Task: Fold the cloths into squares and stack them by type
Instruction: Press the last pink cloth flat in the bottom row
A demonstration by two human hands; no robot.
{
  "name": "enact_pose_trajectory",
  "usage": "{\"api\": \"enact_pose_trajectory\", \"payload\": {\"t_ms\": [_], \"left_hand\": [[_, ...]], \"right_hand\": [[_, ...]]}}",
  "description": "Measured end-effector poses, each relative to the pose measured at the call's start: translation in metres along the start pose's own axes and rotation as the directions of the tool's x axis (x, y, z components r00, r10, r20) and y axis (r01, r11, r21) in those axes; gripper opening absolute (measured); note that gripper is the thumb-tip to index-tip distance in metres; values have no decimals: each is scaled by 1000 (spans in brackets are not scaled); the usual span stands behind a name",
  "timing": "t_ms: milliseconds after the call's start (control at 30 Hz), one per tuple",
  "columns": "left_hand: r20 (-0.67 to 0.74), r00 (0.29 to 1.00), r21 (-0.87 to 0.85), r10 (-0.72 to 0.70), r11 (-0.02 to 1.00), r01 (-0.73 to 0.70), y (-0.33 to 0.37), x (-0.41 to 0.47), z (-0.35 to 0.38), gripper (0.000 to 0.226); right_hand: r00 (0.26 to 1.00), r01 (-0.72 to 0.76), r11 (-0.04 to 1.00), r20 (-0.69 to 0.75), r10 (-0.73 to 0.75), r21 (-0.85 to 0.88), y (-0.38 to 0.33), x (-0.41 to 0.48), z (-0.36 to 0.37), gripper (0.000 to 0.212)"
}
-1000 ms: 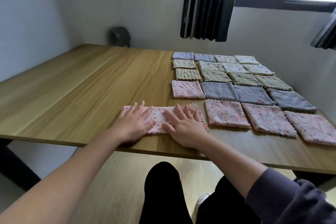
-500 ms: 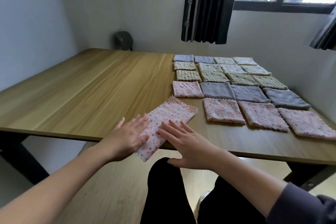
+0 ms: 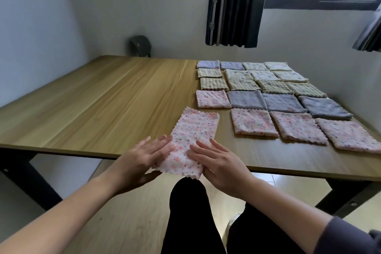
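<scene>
The long cloth (image 3: 194,130) lies on the tabletop (image 3: 103,99), near end overhanging between left hand (image 3: 142,161) and right hand (image 3: 218,163); folded squares (image 3: 246,100) lie in rows right of and behind that cloth

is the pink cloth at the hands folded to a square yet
No, the pink cloth is a long rectangle, with its near end hanging past the edge of the table.
</scene>
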State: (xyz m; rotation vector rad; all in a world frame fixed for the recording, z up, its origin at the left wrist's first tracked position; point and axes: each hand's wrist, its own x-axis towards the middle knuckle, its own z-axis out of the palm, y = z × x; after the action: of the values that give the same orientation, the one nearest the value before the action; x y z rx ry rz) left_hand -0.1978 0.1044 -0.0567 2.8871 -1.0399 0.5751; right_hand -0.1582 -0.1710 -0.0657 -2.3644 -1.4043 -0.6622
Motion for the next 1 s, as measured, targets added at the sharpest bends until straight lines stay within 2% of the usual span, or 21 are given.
{"api": "enact_pose_trajectory", "payload": {"t_ms": [67, 100, 167, 200, 267, 333, 367, 433, 500, 633, 833, 1000], "left_hand": [[-176, 984, -171, -16, 985, -14, 5, 8, 0, 40], [-227, 970, -325, -84, 946, 6, 8, 14, -4, 35], [-227, 931, -636, -286, 767, 81, 14, 29, -16, 37], [-199, 898, -737, -393, 664, 127, 16, 39, -22, 29], [-76, 827, -866, -557, 448, 223, 11, 61, -27, 5], [119, 767, -924, -631, 212, 318, 7, 87, -28, 9], [212, 727, -913, -653, 133, 385, 4, 99, -27, 8], [339, 632, -843, -697, 73, 533, -3, 119, -20, 11], [380, 567, -762, -731, 99, 640, -11, 134, -8, 12], [356, 518, -585, -778, 247, 773, -20, 152, 6, 19], [340, 507, -230, -792, 453, 861, -23, 173, 13, 29], [309, 499, -123, -809, 487, 865, -21, 178, 17, 28]], "right_hand": [[999, -49, 980, 4, 49, 190, 0, 0, -6, 41], [995, -90, 947, -7, 97, 309, -1, 1, -10, 39], [965, -204, 823, -31, 259, 530, -2, 7, -16, 32], [931, -274, 746, -28, 365, 607, -1, 13, -19, 29], [813, -414, 561, 14, 582, 716, 7, 30, -23, 37], [656, -530, 308, 152, 740, 790, 17, 47, -28, 44], [575, -578, 159, 262, 775, 800, 23, 54, -30, 39], [435, -654, -88, 469, 768, 751, 32, 66, -34, 27], [328, -704, -204, 566, 756, 681, 39, 76, -37, 25], [189, -794, -266, 638, 747, 546, 55, 92, -32, 27], [122, -867, -231, 636, 762, 442, 66, 102, -23, 37], [71, -920, -207, 663, 746, 332, 71, 104, -23, 49]]}}
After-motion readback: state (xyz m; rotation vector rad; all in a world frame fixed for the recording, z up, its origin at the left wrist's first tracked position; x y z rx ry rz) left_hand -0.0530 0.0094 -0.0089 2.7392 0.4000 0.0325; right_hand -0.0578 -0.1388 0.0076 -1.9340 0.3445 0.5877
